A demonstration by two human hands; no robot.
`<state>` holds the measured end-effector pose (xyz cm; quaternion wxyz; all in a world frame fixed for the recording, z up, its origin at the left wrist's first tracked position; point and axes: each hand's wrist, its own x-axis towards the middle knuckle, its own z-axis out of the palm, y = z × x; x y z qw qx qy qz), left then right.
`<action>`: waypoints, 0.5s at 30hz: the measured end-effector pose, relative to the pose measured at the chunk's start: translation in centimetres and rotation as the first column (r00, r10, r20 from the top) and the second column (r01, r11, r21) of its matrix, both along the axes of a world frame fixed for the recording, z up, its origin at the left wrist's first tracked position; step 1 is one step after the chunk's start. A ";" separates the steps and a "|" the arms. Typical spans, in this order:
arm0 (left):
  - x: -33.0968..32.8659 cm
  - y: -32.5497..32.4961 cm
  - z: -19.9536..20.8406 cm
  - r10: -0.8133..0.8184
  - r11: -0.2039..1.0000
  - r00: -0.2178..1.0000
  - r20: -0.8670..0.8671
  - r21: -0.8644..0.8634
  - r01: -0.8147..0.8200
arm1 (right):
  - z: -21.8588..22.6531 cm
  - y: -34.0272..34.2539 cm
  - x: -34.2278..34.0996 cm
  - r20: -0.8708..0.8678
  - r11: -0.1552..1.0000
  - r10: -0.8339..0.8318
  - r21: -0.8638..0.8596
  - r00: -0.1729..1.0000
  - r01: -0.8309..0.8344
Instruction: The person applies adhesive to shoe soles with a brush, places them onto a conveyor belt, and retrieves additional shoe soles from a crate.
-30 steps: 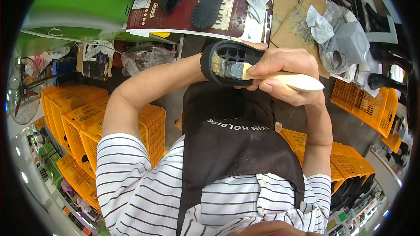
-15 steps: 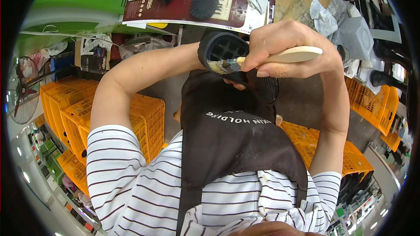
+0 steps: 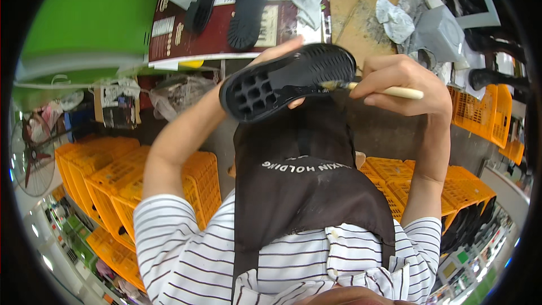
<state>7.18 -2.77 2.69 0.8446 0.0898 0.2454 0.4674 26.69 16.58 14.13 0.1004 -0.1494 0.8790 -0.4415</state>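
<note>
Turned since half a second ago, a black rubber shoe sole [image 3: 285, 82] now lies lengthwise across the view, its cavity of square cells at the left and its ribbed forefoot at the right; the brush has shifted from the cells to the forefoot. The sole is held in the air just beyond the wearer's plain black apron [image 3: 310, 197]. The left hand [image 3: 280, 50] supports it, wrapped around from beneath; fingers show past the far edge and a fingertip past the near one, while the palm is hidden. The right hand [image 3: 403, 82] is closed, thumb and fingers pinching the pale wooden handle of a small paintbrush [image 3: 395, 92], whose bristles rest against the forefoot's near edge. Beyond the hands, dark red printed cardboard [image 3: 180, 48] covers a worktable, bearing two more black soles [image 3: 248, 14] and, to their right, a whitish fabric glove [image 3: 309, 0]. Farther right are stained brown cardboard [image 3: 353, 8], a crumpled white cloth [image 3: 395, 20] and a cloudy plastic container [image 3: 441, 34]. Orange slatted plastic crates [image 3: 197, 175] stand on both sides of the person.
</note>
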 end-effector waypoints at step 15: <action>3.1 -1.1 2.2 0.282 0.952 0.959 0.025 0.119 -0.283 | -2.8 -3.8 1.1 -0.350 0.914 -0.406 -0.168 0.844 0.370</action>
